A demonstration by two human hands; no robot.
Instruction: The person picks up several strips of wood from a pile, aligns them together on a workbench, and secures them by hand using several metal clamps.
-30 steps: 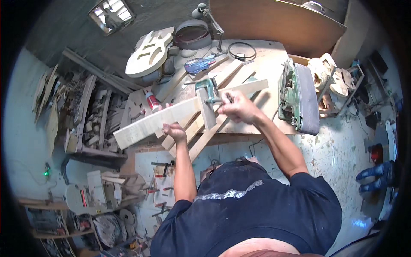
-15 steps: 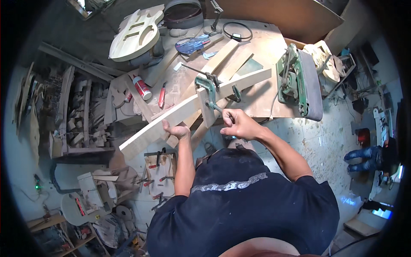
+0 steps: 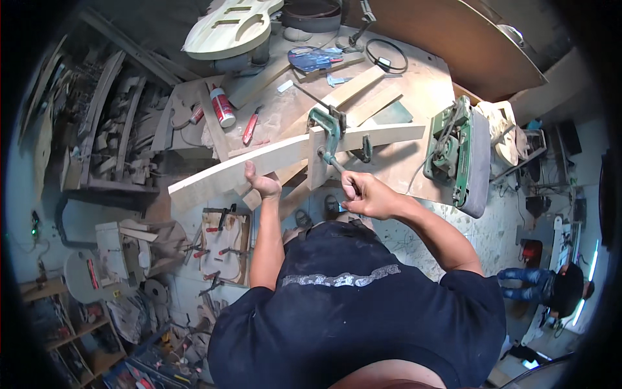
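A long pale wooden board (image 3: 240, 165) slants across the near edge of the workbench, its left end hanging past the edge. My left hand (image 3: 263, 184) supports it from below, thumb up along its near face, the other fingers partly hidden. A green screw clamp (image 3: 332, 133) with a dark bar grips the board around its middle. Between the screw and the board stands a short wooden block (image 3: 315, 170). My right hand (image 3: 369, 194) is closed round the end of the clamp's handle (image 3: 336, 165). A second dark clamp (image 3: 367, 149) sits on the board further right.
A green belt sander (image 3: 453, 155) stands at the bench's right. Loose wood strips (image 3: 353, 85), a glue bottle (image 3: 222, 107) and a red utility knife (image 3: 251, 128) lie on the bench (image 3: 414, 78). A guitar body (image 3: 233, 29) is at the back left. Another person (image 3: 551, 285) appears far right.
The whole view has shifted, so the bench appears turned slightly. My left hand stays at the board and my right hand at the clamp handle.
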